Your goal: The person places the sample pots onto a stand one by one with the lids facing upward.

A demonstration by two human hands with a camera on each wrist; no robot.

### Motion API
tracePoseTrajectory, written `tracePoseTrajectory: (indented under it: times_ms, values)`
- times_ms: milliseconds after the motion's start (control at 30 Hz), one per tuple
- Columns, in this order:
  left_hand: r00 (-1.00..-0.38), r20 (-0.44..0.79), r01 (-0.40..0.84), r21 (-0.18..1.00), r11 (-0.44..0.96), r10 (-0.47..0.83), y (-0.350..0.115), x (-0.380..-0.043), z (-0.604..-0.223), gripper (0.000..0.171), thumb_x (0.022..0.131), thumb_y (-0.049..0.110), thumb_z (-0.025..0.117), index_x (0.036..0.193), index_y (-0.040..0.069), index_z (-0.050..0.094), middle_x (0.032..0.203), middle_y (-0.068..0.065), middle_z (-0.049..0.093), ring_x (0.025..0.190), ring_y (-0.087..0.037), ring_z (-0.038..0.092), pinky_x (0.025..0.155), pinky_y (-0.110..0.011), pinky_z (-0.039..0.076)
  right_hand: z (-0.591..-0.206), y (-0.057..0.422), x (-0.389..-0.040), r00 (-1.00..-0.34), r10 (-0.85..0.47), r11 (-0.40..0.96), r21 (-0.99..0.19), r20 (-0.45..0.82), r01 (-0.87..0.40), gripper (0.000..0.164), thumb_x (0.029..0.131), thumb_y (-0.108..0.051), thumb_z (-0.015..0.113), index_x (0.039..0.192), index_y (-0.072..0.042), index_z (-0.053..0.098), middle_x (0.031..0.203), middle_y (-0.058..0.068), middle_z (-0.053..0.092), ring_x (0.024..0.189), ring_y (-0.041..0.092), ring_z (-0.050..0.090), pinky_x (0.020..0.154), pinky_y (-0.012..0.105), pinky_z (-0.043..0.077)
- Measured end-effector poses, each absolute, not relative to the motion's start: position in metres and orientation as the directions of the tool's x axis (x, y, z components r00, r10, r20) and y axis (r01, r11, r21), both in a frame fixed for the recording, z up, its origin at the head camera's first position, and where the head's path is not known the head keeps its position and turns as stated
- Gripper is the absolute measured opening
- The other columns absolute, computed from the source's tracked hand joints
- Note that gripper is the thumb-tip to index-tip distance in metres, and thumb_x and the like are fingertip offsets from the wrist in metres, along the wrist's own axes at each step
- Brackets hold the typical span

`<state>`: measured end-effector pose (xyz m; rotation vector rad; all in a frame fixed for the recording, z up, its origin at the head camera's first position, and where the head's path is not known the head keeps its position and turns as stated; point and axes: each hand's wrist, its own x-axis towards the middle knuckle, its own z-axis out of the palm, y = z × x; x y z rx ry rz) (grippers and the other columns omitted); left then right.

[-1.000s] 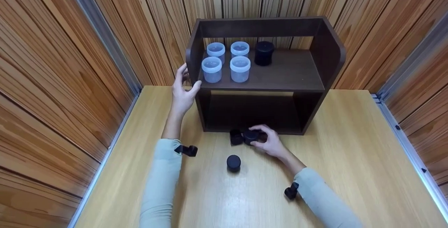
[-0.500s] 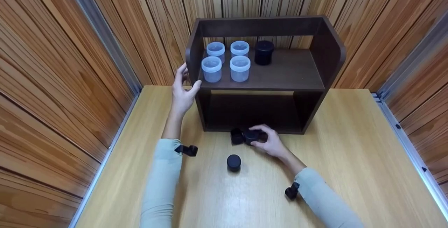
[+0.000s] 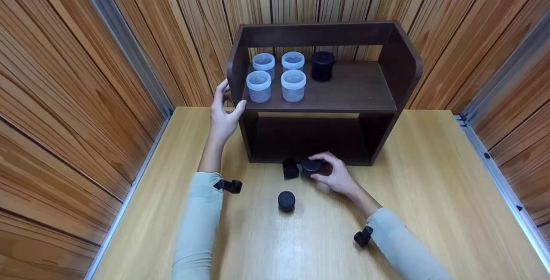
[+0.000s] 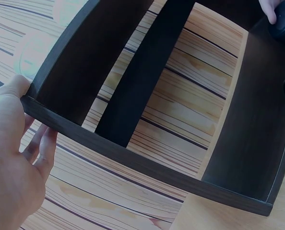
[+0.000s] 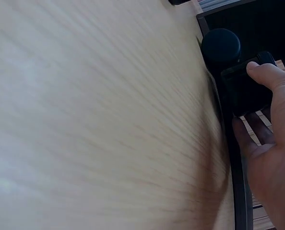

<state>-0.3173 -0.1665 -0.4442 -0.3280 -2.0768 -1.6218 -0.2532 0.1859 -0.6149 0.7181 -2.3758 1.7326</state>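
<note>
Black jar [image 3: 310, 167] grasped by fingers of your right hand [image 3: 338, 178], near lower front edge of rack [image 3: 354, 91], beside second jar [image 3: 290, 169]; can't tell if lifted. Your left hand [image 3: 223, 122] clasps rack's side. Looks like positioning step; next likely needs steady grip, clearing second jar.

I can read no text, label, brand, number or sign in any of my three views.
</note>
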Motion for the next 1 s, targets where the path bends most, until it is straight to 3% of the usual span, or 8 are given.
tracePoseTrajectory:
  times_ms: [333, 600, 867, 1000]
  values:
    - [-0.866, 0.490, 0.454, 0.854, 0.256, -0.101, -0.168, -0.316, -0.445, 0.068, 0.100, 0.005, 0.076, 0.162, 0.002, 0.050, 0.156, -0.025, 0.062, 0.140, -0.041, 0.060, 0.122, -0.051, 0.045, -0.603, 0.198, -0.244, -0.876, -0.318, 0.253, -0.859, 0.362, -0.446, 0.050, 0.085, 0.004, 0.094, 0.132, -0.004, 0.079, 0.131, 0.019, 0.077, 0.124, 0.000, 0.064, 0.106, 0.017, 0.054]
    - [-0.861, 0.497, 0.457, 0.849, 0.266, -0.107, -0.166, -0.316, -0.444, 0.067, 0.099, 0.005, 0.076, 0.161, 0.004, 0.051, 0.155, -0.024, 0.064, 0.134, -0.040, 0.062, 0.111, -0.040, 0.048, -0.588, 0.211, -0.236, -0.873, -0.309, 0.227, -0.862, 0.378, -0.454, 0.050, 0.086, 0.004, 0.093, 0.133, -0.004, 0.078, 0.129, 0.018, 0.075, 0.120, 0.000, 0.067, 0.103, 0.018, 0.057]
    - [-0.851, 0.514, 0.477, 0.842, 0.253, -0.107, -0.166, -0.317, -0.446, 0.067, 0.098, 0.004, 0.076, 0.160, 0.000, 0.051, 0.152, -0.027, 0.064, 0.135, -0.042, 0.062, 0.120, -0.050, 0.048, -0.572, 0.219, -0.232, -0.864, -0.269, 0.169, -0.863, 0.425, -0.477, 0.052, 0.083, 0.012, 0.091, 0.132, 0.003, 0.077, 0.127, 0.019, 0.072, 0.113, 0.002, 0.070, 0.092, 0.019, 0.063]
    - [-0.850, 0.517, 0.478, 0.839, 0.259, -0.105, -0.166, -0.317, -0.444, 0.067, 0.099, 0.004, 0.076, 0.161, 0.000, 0.051, 0.152, -0.027, 0.064, 0.134, -0.042, 0.062, 0.118, -0.042, 0.048, -0.560, 0.223, -0.232, -0.849, -0.265, 0.172, -0.844, 0.457, -0.508, 0.052, 0.082, 0.014, 0.091, 0.131, 0.004, 0.077, 0.126, 0.020, 0.072, 0.115, 0.003, 0.069, 0.091, 0.019, 0.063]
